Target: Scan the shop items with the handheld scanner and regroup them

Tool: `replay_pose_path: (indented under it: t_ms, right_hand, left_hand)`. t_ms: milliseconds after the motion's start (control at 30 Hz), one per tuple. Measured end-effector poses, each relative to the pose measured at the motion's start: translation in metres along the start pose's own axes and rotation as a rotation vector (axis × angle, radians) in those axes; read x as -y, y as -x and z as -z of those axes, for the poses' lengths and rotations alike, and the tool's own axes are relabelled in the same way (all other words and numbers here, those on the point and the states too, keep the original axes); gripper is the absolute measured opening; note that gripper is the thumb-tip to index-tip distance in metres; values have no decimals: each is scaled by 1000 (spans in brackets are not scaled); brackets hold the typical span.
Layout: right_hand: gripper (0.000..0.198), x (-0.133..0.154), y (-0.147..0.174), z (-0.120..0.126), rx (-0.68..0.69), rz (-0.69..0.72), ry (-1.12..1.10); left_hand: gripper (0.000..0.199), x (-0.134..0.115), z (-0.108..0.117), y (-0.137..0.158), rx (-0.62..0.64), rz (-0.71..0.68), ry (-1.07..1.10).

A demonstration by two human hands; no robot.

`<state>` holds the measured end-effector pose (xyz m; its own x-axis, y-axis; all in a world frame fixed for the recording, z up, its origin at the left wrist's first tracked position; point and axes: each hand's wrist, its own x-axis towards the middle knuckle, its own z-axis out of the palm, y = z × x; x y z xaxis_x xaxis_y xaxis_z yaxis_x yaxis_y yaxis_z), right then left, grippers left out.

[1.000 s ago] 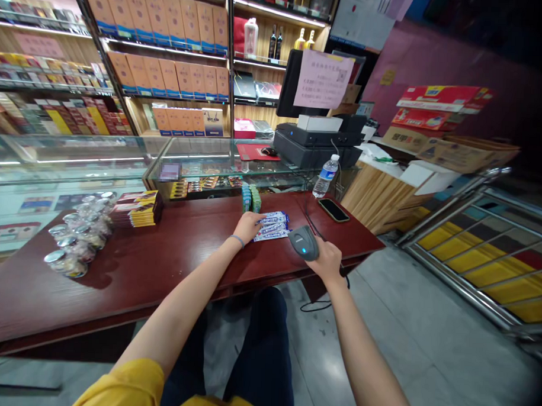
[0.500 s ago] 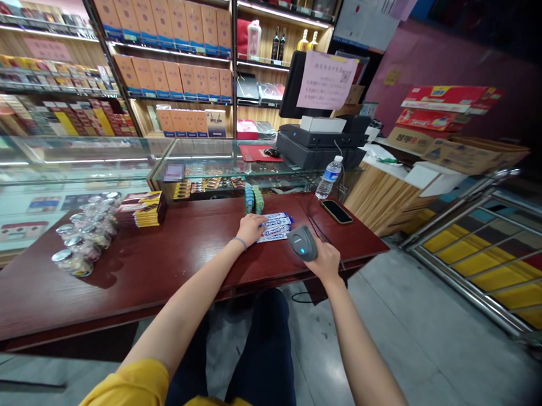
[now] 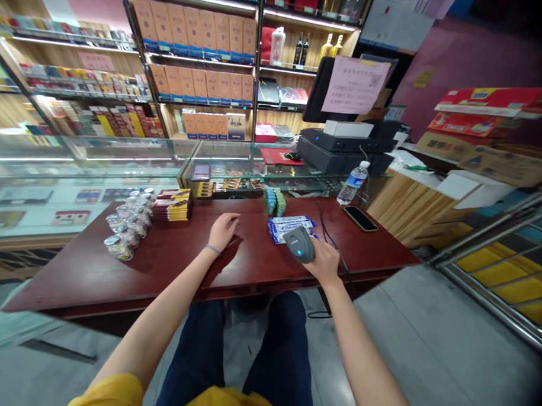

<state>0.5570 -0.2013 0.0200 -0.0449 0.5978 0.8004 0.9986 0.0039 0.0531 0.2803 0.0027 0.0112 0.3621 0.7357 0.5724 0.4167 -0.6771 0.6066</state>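
My right hand (image 3: 324, 261) is wrapped round the handle of a dark grey barcode scanner (image 3: 298, 244) with a lit blue light. The scanner's head is over the near edge of several blue-and-white packets (image 3: 281, 227) lying on the brown table. To the left of them, above bare tabletop, is my left hand (image 3: 223, 231), its fingers loosely bent and apart with nothing visible in them. Behind the packets stand small green and blue packs (image 3: 275, 202) in two rows.
On the table (image 3: 175, 265) are small jars (image 3: 127, 224) and a stack of yellow-and-maroon boxes (image 3: 173, 204) at left, a water bottle (image 3: 352, 183) and a phone (image 3: 360, 218) at right. Behind are a glass counter (image 3: 237, 151) and a monitor (image 3: 317, 89). A metal rail (image 3: 494, 305) stands right.
My left hand has come off the packets and moved left. The scanner is now closer to the packets, overlapping their near edge in view. The camera has turned slightly left.
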Motion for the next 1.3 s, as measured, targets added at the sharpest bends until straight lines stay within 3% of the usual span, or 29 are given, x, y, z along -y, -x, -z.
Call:
replay_pose_path:
  t_ms: [233,433,600,800,967,1133,1300]
  right_hand:
    - [34,51,-22,-28,-43,69,-96]
    - [34,91,-35,-58,-74,127,-159]
    - [32,115,-40,-74,-77,170,-188]
    - [34,120,-38,-82,-56,195,-218]
    - [34,120,-38,-81,-40,193,-223]
    - [32,121,-38,-83,-64,181,-213]
    - [32,121,-36,-85,-47,172,-213]
  left_hand:
    - [18,54,79,25,-135,121,-121]
    - [14,89,117,39,-249,153,-212]
    - [13,104,122,39,-278,186,-218]
    - [14,102,121,38,-239,200,-241]
    - [36,107,132,23,-278,134,-409]
    - [61,125,144,1,-154,89,-527]
    - [54,128,146,2,-84,87,-573]
